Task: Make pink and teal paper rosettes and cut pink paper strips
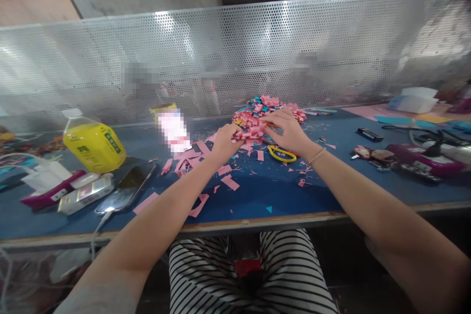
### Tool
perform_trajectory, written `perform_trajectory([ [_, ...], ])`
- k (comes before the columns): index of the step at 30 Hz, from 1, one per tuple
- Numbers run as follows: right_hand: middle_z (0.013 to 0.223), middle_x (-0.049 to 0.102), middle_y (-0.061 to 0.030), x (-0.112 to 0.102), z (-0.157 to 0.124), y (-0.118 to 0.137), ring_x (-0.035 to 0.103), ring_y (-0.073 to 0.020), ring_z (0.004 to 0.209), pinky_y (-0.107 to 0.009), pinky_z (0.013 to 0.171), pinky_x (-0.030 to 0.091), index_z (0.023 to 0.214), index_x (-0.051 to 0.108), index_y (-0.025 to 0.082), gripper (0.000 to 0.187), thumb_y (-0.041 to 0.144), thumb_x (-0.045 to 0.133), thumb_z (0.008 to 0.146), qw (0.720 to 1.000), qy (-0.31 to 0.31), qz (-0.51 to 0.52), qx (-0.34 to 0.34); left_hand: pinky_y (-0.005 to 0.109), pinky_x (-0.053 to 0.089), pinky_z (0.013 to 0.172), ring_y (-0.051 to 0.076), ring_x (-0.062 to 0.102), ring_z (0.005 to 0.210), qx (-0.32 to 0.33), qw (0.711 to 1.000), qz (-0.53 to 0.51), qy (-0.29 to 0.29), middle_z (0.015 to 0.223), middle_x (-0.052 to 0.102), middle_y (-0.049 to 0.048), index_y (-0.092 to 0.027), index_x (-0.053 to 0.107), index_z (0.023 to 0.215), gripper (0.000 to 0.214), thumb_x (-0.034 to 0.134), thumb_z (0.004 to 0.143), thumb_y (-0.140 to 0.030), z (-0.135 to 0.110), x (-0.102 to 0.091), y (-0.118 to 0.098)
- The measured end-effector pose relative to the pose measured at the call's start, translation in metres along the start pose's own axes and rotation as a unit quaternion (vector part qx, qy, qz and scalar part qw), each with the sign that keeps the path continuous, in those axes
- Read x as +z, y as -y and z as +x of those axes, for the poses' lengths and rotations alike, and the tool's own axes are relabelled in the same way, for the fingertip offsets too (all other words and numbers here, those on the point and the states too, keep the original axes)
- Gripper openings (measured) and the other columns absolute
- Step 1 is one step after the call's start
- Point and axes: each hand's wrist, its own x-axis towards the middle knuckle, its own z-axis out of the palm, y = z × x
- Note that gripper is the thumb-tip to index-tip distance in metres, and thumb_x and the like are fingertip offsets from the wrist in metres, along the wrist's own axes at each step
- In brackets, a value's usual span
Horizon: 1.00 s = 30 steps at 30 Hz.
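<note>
Between my hands is a strip of pink folded paper (253,132), its small pieces standing out like petals. My left hand (227,138) pinches its left end. At its right end are the bent fingers of my right hand (285,129), closed on the same paper. Behind them rises a heap of pink and blue paper pieces (267,103). Yellow-handled scissors (282,154) lie just below my right hand, their blades mostly hidden. Loose pink paper strips (191,155) are scattered beside my left forearm.
Left on the blue table (265,201) stand a yellow-labelled bottle (94,144), a small box (86,195) and a cabled phone (127,189). A lit phone screen (172,130) leans behind. Purple object with keys (423,159) and tissues (414,100) are right. A perforated metal panel (250,39) closes the back.
</note>
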Motion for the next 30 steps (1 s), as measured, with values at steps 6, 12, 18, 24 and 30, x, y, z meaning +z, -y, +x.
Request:
perform_trajectory([
  [6,0.092,0.058,-0.0058,-0.001,-0.002,0.006,0.053,-0.0204,0.090,-0.042,0.083,0.039,0.097,0.059,0.023,0.022,0.017,0.052,0.077,0.997,0.011,-0.036,-0.064,0.034,0.031,0.070,0.017,0.050,0.079,0.182,0.970,0.136,-0.084,0.072,0.061,0.0013,-0.020,0.050,0.065,0.016,0.045,0.071,-0.006,-0.003,-0.007,0.003],
  [12,0.081,0.055,-0.0042,0.002,-0.003,0.008,0.050,-0.0172,0.079,-0.036,0.075,0.041,0.083,0.061,0.024,0.014,0.016,0.049,0.080,0.994,0.000,-0.043,-0.096,0.036,0.029,0.070,0.017,0.051,0.079,0.220,0.953,0.172,-0.118,0.075,0.063,0.0005,-0.023,0.053,0.066,0.021,0.042,0.075,-0.006,-0.003,-0.014,0.000],
  [18,0.080,0.054,-0.0032,0.004,-0.003,0.007,0.049,-0.0162,0.079,-0.035,0.074,0.042,0.081,0.062,0.025,0.016,0.015,0.050,0.080,0.995,-0.005,-0.025,-0.098,0.035,0.030,0.071,0.016,0.051,0.077,0.220,0.947,0.183,-0.148,0.073,0.063,-0.0002,-0.023,0.054,0.066,0.022,0.043,0.074,-0.006,-0.003,-0.011,0.001],
  [24,0.081,0.056,-0.0038,0.002,-0.004,0.008,0.049,-0.0161,0.078,-0.034,0.074,0.043,0.081,0.063,0.024,0.016,0.019,0.048,0.082,0.993,0.007,-0.049,-0.103,0.035,0.031,0.070,0.017,0.051,0.077,0.203,0.949,0.193,-0.141,0.074,0.064,0.0004,-0.023,0.053,0.066,0.019,0.043,0.078,-0.011,-0.004,-0.010,0.001],
  [30,0.082,0.057,-0.0051,-0.001,-0.004,0.008,0.048,-0.0171,0.079,-0.034,0.073,0.043,0.083,0.064,0.023,0.019,0.019,0.045,0.084,0.983,0.039,-0.111,-0.138,0.035,0.032,0.071,0.017,0.050,0.078,0.221,0.945,0.189,-0.151,0.073,0.063,0.0004,-0.023,0.054,0.068,0.018,0.044,0.077,-0.010,-0.005,-0.011,0.000],
])
